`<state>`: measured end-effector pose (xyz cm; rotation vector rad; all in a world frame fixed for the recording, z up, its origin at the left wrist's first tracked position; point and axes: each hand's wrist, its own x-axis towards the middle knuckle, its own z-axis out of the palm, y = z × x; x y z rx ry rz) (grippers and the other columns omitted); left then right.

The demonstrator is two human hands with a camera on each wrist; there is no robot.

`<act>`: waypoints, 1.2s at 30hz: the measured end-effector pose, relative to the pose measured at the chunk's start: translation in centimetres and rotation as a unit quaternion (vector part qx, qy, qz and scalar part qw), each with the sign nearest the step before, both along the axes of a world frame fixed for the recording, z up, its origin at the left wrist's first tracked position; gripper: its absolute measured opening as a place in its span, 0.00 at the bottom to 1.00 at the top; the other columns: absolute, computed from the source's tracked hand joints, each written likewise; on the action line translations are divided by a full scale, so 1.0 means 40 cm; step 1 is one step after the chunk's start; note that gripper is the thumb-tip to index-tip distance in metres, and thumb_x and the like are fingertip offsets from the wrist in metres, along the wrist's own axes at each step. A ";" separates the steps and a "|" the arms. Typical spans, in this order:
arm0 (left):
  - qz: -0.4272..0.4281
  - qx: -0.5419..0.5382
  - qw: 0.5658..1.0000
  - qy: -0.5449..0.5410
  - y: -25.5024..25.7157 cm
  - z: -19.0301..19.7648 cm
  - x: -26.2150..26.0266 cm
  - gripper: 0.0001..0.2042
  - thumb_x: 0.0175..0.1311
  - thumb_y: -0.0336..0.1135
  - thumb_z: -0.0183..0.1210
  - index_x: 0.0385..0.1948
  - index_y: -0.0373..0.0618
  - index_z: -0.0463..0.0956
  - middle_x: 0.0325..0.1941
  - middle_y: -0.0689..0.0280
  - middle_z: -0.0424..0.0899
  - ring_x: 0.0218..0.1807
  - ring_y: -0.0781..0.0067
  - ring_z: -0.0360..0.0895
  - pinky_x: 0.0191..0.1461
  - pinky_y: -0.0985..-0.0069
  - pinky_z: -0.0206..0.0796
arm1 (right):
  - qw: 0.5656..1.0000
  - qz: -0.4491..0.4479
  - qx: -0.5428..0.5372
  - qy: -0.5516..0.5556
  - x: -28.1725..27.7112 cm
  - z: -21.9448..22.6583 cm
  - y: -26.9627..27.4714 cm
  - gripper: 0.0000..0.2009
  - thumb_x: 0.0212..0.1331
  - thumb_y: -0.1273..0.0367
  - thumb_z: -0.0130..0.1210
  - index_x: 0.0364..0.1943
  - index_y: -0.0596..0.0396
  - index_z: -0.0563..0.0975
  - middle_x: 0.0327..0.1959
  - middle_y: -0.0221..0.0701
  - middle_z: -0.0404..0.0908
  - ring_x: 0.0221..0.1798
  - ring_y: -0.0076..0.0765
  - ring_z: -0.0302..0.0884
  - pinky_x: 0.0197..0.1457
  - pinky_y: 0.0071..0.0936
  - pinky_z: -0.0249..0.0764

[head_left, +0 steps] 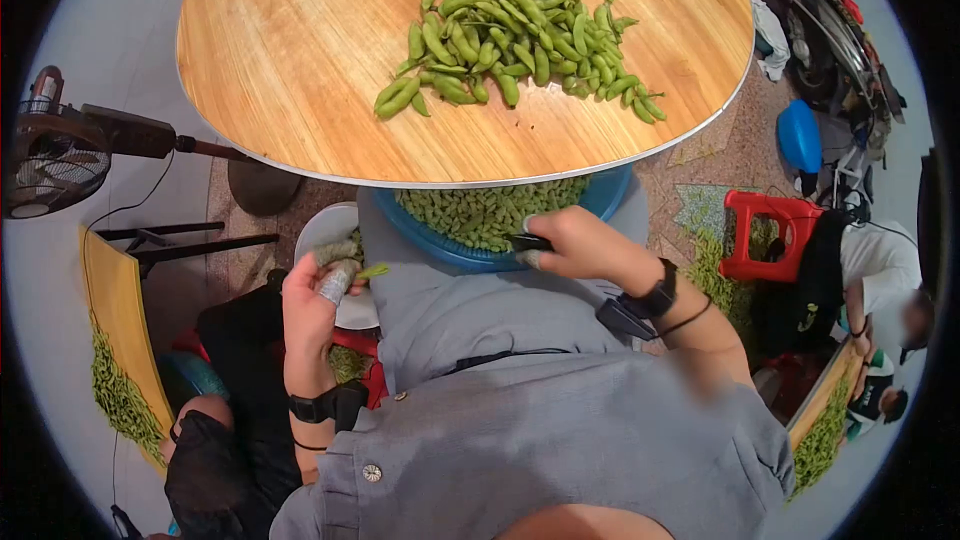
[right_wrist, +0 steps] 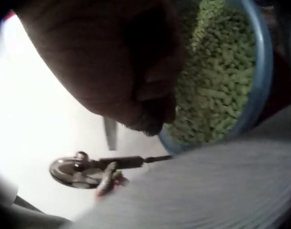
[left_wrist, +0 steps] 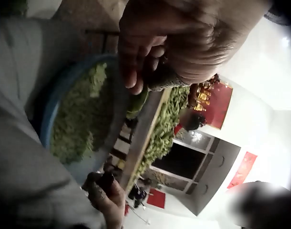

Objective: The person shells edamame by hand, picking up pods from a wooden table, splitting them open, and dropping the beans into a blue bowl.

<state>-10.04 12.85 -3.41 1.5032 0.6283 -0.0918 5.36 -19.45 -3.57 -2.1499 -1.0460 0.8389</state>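
My left hand (head_left: 312, 305) pinches a green soybean pod (head_left: 375, 270) between thumb and fingertips, over the left thigh. Greyish wrapping covers the thumb and a finger. In the left wrist view the pod (left_wrist: 137, 105) sticks out below the fingertips. My right hand (head_left: 578, 243) grips a small black tool (head_left: 529, 242) at the near rim of the blue basin (head_left: 470, 258); its working end is hidden. Pale green shelled beans (head_left: 480, 215) fill the basin, which sits at the lap under the table edge. In the right wrist view the dark hand (right_wrist: 112, 62) overlaps the basin.
A heap of pods (head_left: 510, 30) lies on the round wooden table (head_left: 300, 60) in front. A white bowl (head_left: 355, 315) is beside the left hand. A fan (head_left: 60, 155) stands left, a red stool (head_left: 765, 237) right. Other people sit on both sides.
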 end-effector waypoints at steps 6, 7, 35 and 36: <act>-0.226 0.606 0.763 0.019 0.022 -0.027 -0.120 0.22 0.44 0.28 0.67 0.45 0.42 0.76 0.61 0.51 0.68 0.53 0.50 0.73 0.48 0.68 0.71 | 0.983 0.030 0.093 -0.153 0.033 -0.224 0.121 0.09 0.46 0.67 0.57 0.31 0.56 0.75 0.32 0.41 0.77 0.39 0.53 0.76 0.42 0.44 0.72; -0.202 0.583 0.787 0.012 0.012 -0.018 -0.124 0.18 0.48 0.27 0.64 0.44 0.41 0.76 0.58 0.51 0.71 0.52 0.48 0.74 0.50 0.67 0.70 | 0.981 0.063 0.041 -0.177 0.035 -0.234 0.140 0.09 0.46 0.67 0.56 0.32 0.55 0.75 0.35 0.40 0.77 0.41 0.52 0.76 0.44 0.43 0.72; -0.172 -0.041 0.978 -0.115 -0.270 0.136 0.212 0.05 0.66 0.31 0.51 0.36 0.41 0.74 0.24 0.74 0.76 0.25 0.88 0.68 0.28 0.88 0.60 | 0.958 -0.153 0.229 0.084 -0.037 0.145 0.048 0.17 0.59 0.71 0.45 0.52 0.61 0.69 0.40 0.47 0.77 0.45 0.49 0.77 0.49 0.35 0.72; -0.172 -0.039 0.977 -0.117 -0.271 0.138 0.215 0.05 0.66 0.31 0.51 0.36 0.41 0.74 0.24 0.74 0.76 0.25 0.88 0.68 0.28 0.88 0.60 | 0.957 -0.153 0.218 0.119 -0.036 0.145 0.049 0.17 0.59 0.71 0.45 0.52 0.61 0.69 0.41 0.45 0.77 0.45 0.47 0.77 0.50 0.34 0.71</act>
